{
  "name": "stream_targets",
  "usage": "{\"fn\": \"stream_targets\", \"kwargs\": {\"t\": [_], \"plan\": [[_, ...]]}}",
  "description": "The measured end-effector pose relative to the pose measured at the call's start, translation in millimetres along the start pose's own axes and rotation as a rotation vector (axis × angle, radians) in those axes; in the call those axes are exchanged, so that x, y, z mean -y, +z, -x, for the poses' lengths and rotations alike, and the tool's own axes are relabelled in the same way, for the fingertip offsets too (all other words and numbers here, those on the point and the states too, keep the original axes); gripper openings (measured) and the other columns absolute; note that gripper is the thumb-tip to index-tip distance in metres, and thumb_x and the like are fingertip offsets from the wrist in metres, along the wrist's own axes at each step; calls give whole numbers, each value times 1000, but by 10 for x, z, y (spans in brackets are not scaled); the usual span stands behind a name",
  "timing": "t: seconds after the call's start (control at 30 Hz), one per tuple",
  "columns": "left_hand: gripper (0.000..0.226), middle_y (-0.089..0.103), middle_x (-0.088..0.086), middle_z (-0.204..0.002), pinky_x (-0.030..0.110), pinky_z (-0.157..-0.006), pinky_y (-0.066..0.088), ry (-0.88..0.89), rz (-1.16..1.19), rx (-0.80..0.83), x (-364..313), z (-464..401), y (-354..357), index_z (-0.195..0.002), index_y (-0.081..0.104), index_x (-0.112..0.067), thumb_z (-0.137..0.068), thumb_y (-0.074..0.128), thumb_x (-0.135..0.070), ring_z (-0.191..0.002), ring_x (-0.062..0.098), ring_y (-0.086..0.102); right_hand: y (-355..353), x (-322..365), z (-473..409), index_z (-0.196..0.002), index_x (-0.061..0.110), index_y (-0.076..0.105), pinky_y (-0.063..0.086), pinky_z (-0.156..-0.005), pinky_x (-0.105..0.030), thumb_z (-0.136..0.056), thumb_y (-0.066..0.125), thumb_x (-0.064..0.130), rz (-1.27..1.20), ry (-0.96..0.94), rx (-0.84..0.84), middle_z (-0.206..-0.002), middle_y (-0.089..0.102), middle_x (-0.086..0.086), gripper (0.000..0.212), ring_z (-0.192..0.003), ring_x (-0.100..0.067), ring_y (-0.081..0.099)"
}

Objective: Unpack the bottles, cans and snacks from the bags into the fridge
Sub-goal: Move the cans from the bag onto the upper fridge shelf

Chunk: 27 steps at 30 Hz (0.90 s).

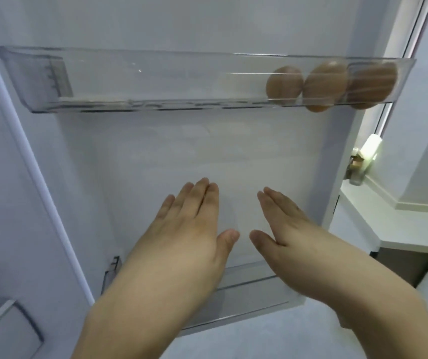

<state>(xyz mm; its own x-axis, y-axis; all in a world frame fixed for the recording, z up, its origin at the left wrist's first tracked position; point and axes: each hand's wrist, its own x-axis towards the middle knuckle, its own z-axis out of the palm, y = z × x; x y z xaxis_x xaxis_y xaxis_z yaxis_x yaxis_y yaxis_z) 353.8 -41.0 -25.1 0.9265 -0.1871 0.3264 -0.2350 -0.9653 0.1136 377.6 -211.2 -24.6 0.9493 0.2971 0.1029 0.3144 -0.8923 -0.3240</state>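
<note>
Fridge door (176, 151), open — left hand (189, 224) and right hand (285, 229) with fingers straight, holding nothing, above the clear lower bin (246, 296); bottles, cans, snacks unseen — likely slippery, best gripped mid-body.

Three brown eggs (332, 85) in upper door shelf; blurred bottle, perhaps (369, 149), on counter (358, 200).

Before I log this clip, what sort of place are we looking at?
Most likely a home kitchen, seen at an open fridge door. A clear door shelf holds three brown eggs, and a white counter runs along the wall to the right. Both hands are empty.
</note>
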Motion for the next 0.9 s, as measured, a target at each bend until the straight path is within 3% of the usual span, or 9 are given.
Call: {"fn": "stream_targets", "kwargs": {"t": [0.2,0.47,0.67,0.83,0.9], "plan": [[70,-26,-13,-159,19,-111,-18,155,46,128,-132,-210,65,-152,-21,-25,-100,16,-54,-145,4,-24,-30,-137,74,-153,24,-11,-9,-103,-15,-103,28,40,-11,160,-58,-160,-18,11,65,-146,-4,-15],[70,-23,-13,-160,21,-114,-16,314,99,128,-445,-336,199,-153,-19,-24,-101,19,-51,-146,4,-22,-200,-381,433,-154,26,-4,-1,-110,-16,-103,31,38,-20,310,-123,-160,-7,14,63,-146,-5,-5],[72,-18,-10,-161,21,-113,-15,417,85,102,-728,-381,300,-153,-16,-23,-97,7,-62,-148,7,-17,-230,-568,672,-153,24,-12,-10,-106,-18,-104,28,38,17,437,-132,-159,-20,11,65,-145,-4,-17],[69,-17,-13,-161,27,-119,-2,593,143,152,-1176,-474,288,-153,-15,-23,-102,21,-51,-148,9,-8,-372,-695,1027,-153,22,-12,-11,-110,-21,-104,28,36,41,639,-206,-159,-21,9,64,-145,-5,-18],[69,-21,-14,-160,24,-116,-8,674,187,204,-1347,-483,312,-153,-18,-25,-103,22,-50,-148,8,-14,-406,-693,1198,-153,22,-12,-9,-114,-23,-104,27,34,34,734,-221,-159,-21,8,64,-145,-6,-18]]}}
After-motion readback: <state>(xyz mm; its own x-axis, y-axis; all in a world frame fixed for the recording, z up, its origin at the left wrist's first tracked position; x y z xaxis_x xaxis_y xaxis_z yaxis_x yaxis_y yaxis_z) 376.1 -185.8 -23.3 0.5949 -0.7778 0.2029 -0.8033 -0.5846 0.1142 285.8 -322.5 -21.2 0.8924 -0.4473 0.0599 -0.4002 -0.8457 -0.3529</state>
